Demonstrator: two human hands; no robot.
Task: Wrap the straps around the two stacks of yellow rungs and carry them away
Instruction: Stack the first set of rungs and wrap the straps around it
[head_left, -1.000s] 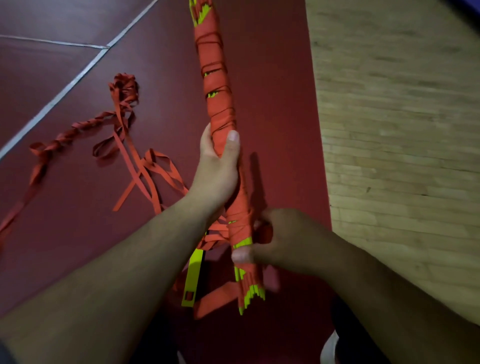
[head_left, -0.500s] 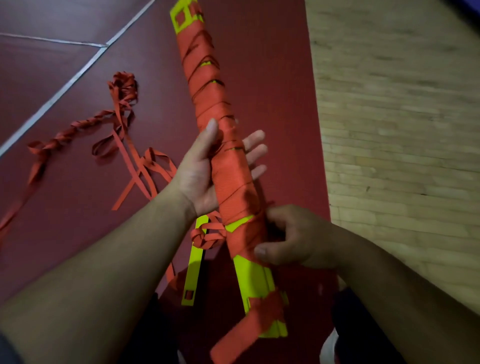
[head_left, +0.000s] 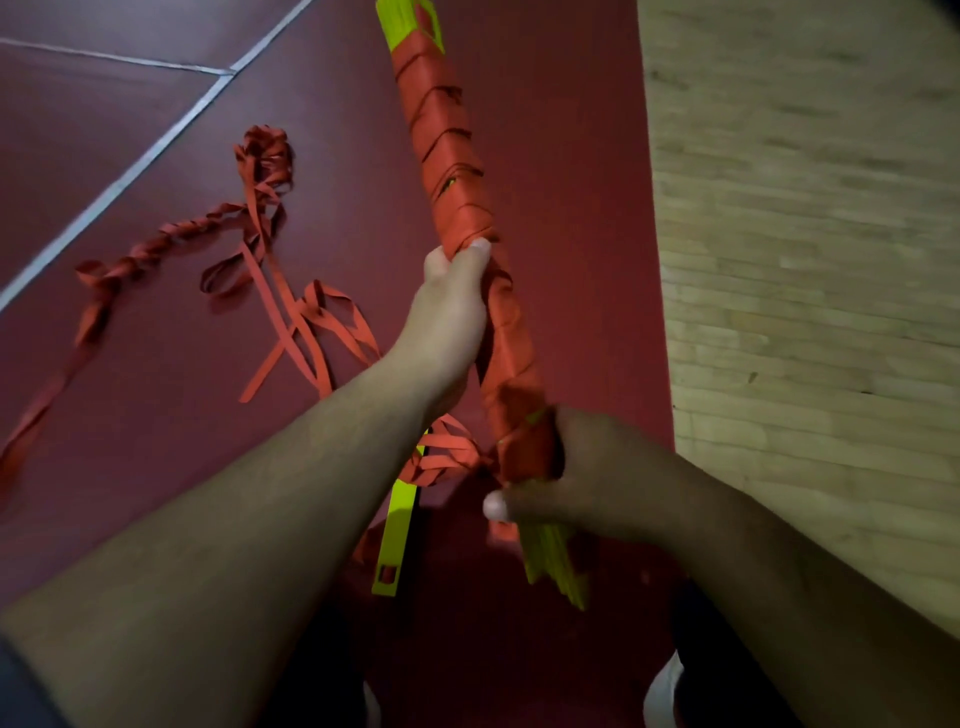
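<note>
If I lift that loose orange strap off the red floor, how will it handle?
Likely floppy: the loose strap lies in twists and loops, so it should sag and trail. Probably light, being thin flat webbing. It may snag, since it seems to run toward the wrapped bundle.

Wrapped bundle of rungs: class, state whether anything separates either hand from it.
Nothing visible does. The left hand grips the wrapped bundle mid-length; the right hand grips it near its lower end.
</note>
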